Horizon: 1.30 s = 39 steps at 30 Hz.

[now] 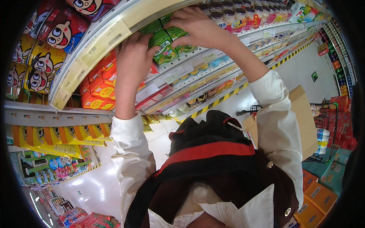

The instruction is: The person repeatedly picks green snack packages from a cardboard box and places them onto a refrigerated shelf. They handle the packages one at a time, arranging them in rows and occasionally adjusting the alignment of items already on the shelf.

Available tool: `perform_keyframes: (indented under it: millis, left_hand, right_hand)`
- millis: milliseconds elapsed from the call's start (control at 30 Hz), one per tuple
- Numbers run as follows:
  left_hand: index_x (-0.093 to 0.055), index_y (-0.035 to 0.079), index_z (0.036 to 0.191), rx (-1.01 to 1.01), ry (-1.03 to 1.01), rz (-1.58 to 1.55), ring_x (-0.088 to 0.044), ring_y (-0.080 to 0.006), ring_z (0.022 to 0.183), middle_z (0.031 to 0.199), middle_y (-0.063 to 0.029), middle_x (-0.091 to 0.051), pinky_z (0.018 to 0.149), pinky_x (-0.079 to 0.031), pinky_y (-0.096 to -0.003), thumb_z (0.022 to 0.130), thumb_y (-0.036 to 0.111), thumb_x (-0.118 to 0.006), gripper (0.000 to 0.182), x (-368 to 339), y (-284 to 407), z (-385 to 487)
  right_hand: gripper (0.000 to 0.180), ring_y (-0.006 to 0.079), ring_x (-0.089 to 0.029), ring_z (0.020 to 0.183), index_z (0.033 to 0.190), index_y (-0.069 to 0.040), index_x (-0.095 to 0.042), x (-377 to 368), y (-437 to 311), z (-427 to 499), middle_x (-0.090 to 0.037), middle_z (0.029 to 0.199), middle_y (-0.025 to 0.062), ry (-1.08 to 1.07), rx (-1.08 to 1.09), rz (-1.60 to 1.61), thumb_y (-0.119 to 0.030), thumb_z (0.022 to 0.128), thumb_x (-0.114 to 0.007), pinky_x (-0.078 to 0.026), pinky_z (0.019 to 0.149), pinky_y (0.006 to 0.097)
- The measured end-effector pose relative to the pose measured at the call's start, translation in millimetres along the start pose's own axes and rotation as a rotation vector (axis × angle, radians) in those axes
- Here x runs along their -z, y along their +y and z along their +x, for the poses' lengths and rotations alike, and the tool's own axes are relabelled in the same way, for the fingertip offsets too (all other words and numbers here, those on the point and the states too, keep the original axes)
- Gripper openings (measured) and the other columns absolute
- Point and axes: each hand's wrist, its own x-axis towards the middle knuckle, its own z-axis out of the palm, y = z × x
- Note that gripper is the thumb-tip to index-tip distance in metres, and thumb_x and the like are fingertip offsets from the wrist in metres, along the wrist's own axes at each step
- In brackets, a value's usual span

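Note:
Several green drink cartons (165,47) stand side by side on a shelf, under the price-label strip of the shelf above. My left hand (134,57) is at the left side of the near left carton, its thumb against the carton's edge and its fingers reaching back. From the right, my right hand (196,27) lies over the neighbouring green carton (182,41), fingers spread across the top and thumb near the front. Neither hand visibly closes around a carton. Left of my left wrist are red-orange drink packs (99,91).
The upper shelf's label strip (94,52) overhangs my left hand. Small dark-capped bottles (228,15) line the shelf on the right. Lower shelves (196,82) hold cups and packs. Behind my right arm stand an opened cardboard box (303,122) and a wire cart (332,134).

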Motion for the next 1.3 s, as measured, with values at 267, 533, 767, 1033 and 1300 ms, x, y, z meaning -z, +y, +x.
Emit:
perform_keyframes:
  millis: [267, 533, 767, 1033, 1300]
  left_hand:
    - [-0.066, 0.007, 0.116, 0.025, -0.013, 0.039, -0.057, -0.0323, 0.109, 0.112, -0.0119, -0.062, 0.097, -0.042, -0.046, 0.088, 0.028, -0.066, 0.035, 0.5, 3.4, -2.9]
    - [-0.066, 0.007, 0.117, 0.014, -0.041, 0.012, -0.057, -0.0335, 0.108, 0.111, -0.0119, -0.062, 0.095, -0.044, -0.0446, 0.088, 0.028, -0.067, 0.036, 5.2, 4.2, -1.6]
    - [-0.062, 0.01, 0.124, 0.039, -0.077, 0.064, -0.061, -0.0337, 0.107, 0.116, -0.0133, -0.065, 0.086, -0.05, -0.0434, 0.084, 0.029, -0.072, 0.046, 33.6, -4.0, -15.8]
    - [-0.062, 0.013, 0.125, 0.108, -0.09, 0.021, -0.065, -0.0346, 0.1, 0.113, -0.0125, -0.068, 0.081, -0.053, -0.0414, 0.079, 0.037, -0.077, 0.055, 27.7, -8.7, -14.3]
    - [-0.061, 0.015, 0.132, 0.1, -0.065, -0.044, -0.064, -0.0338, 0.104, 0.12, -0.0146, -0.066, 0.082, -0.053, -0.0409, 0.082, 0.037, -0.075, 0.057, 29.8, -9.4, -17.1]
  right_hand:
    - [0.045, 0.0348, -0.047, 0.123, 0.121, -0.005, -0.059, 6.5, 12.2, 6.8, -0.055, 0.123, 0.0151, -0.164, 0.043, 0.204, -0.036, 0.09, -0.065, -0.035, 0.106, 0.0474]
    - [0.044, 0.0265, -0.049, 0.118, 0.114, -0.013, -0.062, -6.4, 1.3, 1.7, -0.056, 0.115, 0.0057, 0.022, 0.034, 0.009, -0.046, 0.085, -0.067, -0.04, 0.1, 0.0451]
    - [0.047, 0.0323, -0.037, 0.132, 0.12, -0.01, -0.061, 7.0, -17.1, 9.0, -0.055, 0.126, 0.0101, -0.084, 0.065, 0.016, -0.039, 0.084, -0.068, -0.029, 0.107, 0.0559]
    - [0.043, 0.0315, -0.037, 0.133, 0.123, -0.013, -0.063, 5.1, -20.8, 13.2, -0.055, 0.13, 0.0044, -0.136, -0.005, 0.11, -0.035, 0.086, -0.066, -0.027, 0.109, 0.0577]
    - [0.039, 0.03, -0.043, 0.129, 0.122, -0.012, -0.062, 3.9, -17.1, 16.4, -0.057, 0.128, 0.0061, -0.148, 0.016, 0.164, -0.037, 0.092, -0.06, -0.027, 0.109, 0.0563]
